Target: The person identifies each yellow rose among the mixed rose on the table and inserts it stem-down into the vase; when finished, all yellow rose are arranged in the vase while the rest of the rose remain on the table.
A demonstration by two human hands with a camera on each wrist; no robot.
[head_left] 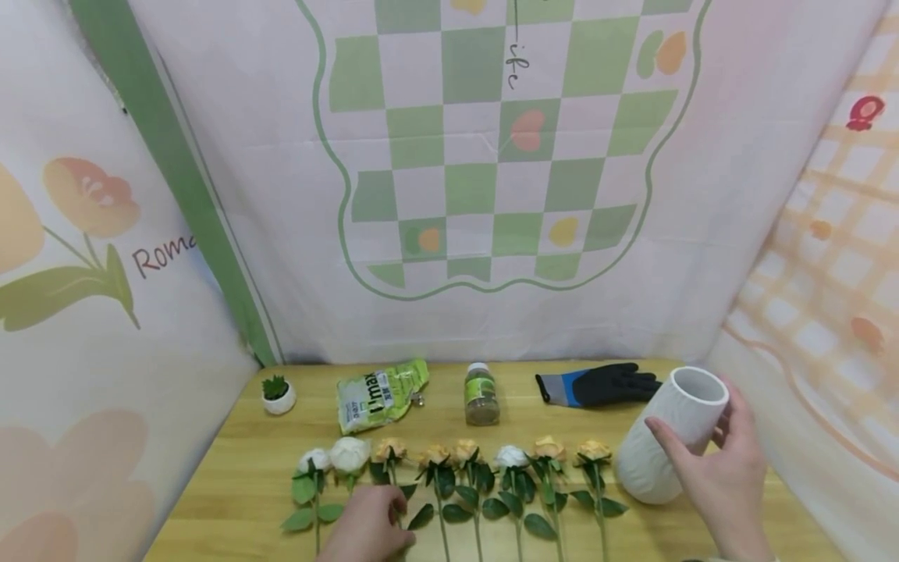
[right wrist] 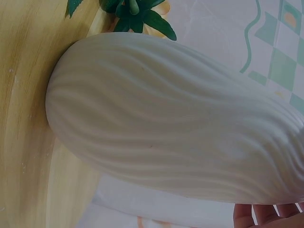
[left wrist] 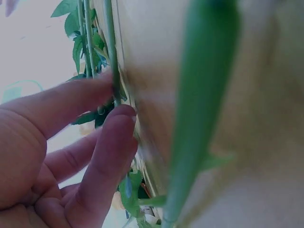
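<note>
Along the table lies a row of several artificial flowers, white and yellow-orange. My left hand (head_left: pixel 368 523) is over the stems at the row's left side. It pinches the green stem (left wrist: pixel 112 52) of a yellow-orange rose (head_left: pixel 390 449) between thumb and forefinger. Left of it lie a large white flower (head_left: pixel 350 454) and a smaller white flower (head_left: pixel 314 459). At the right, my right hand (head_left: pixel 730 460) grips a white vase (head_left: pixel 660 445) with wavy ridges near its mouth, thumb in front and fingers behind. The vase's base is at the table; the right wrist view shows its ridged side (right wrist: pixel 156 114).
Behind the flowers are a small potted succulent (head_left: pixel 278 396), a green-and-white bag (head_left: pixel 375 398), a capped bottle (head_left: pixel 481 396) and a black, blue and grey glove (head_left: pixel 597 385). Printed cloth walls (head_left: pixel 281 234) enclose the wooden table (head_left: pixel 225 484) at the back and sides.
</note>
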